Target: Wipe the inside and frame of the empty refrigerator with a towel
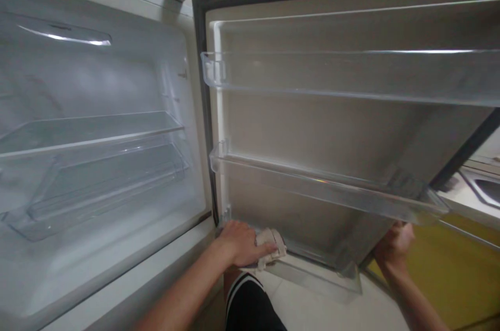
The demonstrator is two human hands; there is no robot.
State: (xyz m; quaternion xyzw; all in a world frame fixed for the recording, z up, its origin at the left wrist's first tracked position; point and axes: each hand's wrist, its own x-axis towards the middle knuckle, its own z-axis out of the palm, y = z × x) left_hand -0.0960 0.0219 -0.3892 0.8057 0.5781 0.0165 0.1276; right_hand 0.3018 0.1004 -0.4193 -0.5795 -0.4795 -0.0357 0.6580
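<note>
My left hand (pixel 242 243) is closed around a beige cloth (pixel 273 247). It presses the cloth to the hinge end of the lowest clear bin (pixel 312 275) on the open fridge door (pixel 312 133). My right hand (pixel 394 247) is at the door's free edge, below the middle door bin (pixel 320 185), and appears to grip that edge. Its fingertips are partly hidden by the bin and the door. The top door bin (pixel 351 76) spans the inner panel above.
On the left is the fridge interior (pixel 117 81), with a glass shelf (pixel 89 128) and a clear drawer (pixel 105 180) under it. A yellow cabinet front (pixel 453 263) and a counter with a sink (pixel 484 188) stand beyond the door. My leg in black shorts (pixel 252 305) is below.
</note>
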